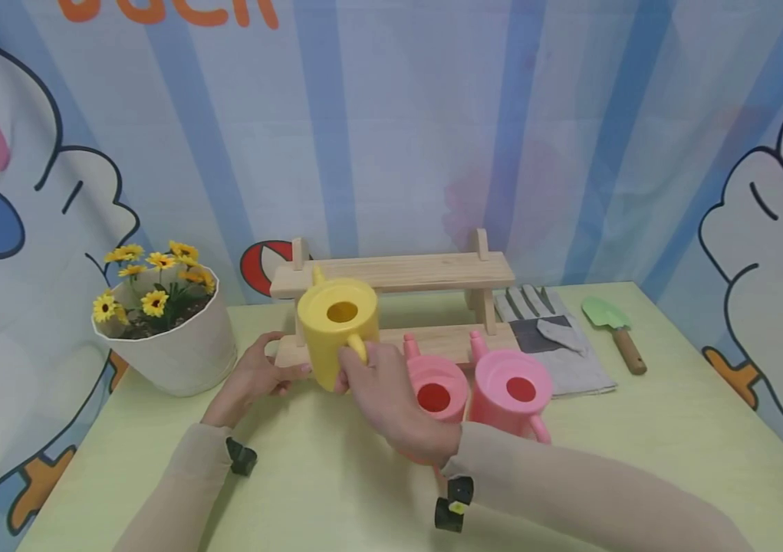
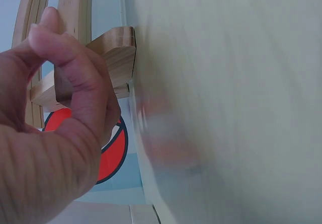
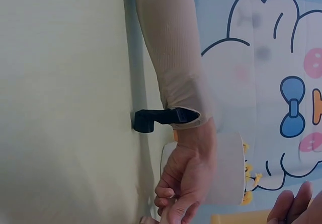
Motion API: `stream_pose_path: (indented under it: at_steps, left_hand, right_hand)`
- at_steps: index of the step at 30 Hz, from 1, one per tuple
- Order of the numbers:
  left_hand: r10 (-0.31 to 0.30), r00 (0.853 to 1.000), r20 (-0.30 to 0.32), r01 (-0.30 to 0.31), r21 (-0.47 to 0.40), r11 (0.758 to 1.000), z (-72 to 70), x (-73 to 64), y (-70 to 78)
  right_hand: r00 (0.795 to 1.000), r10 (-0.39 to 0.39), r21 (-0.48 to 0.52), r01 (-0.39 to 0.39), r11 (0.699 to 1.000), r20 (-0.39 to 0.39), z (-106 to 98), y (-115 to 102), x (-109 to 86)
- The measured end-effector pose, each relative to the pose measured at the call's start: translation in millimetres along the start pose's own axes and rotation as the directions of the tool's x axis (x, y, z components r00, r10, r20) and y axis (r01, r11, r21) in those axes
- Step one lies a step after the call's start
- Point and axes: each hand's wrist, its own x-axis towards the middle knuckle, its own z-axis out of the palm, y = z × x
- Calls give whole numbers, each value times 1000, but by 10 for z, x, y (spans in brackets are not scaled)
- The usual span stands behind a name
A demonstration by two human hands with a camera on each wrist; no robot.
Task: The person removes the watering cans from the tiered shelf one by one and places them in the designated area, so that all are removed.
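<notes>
A yellow watering can [image 1: 322, 341] is held upright by its handle in my right hand [image 1: 394, 402], in front of the left part of a two-step wooden shelf [image 1: 419, 270]. The can covers some of the lower step. My left hand [image 1: 260, 376] grips the left end of that lower step; the left wrist view shows the thumb and fingers [image 2: 83, 83] curled about the wood [image 2: 121, 53]. Beside my right hand stand a pink watering can [image 1: 442, 369] and a second pink watering can [image 1: 505, 376], the first partly hidden by my hand and wrist.
At the left stands a white flower pot [image 1: 173, 360] with yellow flowers [image 1: 155, 303]. Right of the shelf lie grey-white gloves [image 1: 570, 372] and a green trowel [image 1: 619, 330] with a wooden handle. A printed cloth [image 1: 419, 153] hangs behind the table [image 1: 674, 429].
</notes>
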Motion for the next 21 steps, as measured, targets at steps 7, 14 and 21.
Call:
stream_pose_path:
  at_steps: [7, 14, 21]
  left_hand:
    - [-7, 1000, -3, 7, 3, 1000, 8, 20, -13]
    - [28, 1000, -5, -28, -14, 999, 23, 16, -25]
    - [40, 999, -6, -40, -17, 999, 20, 8, -24]
  right_hand:
    - [1000, 20, 6, -20, 1000, 7, 36, 94, -101]
    - [997, 72, -40, -71, 997, 30, 71, 181, -199]
    - [995, 91, -15, -91, 996, 38, 121, 283, -258]
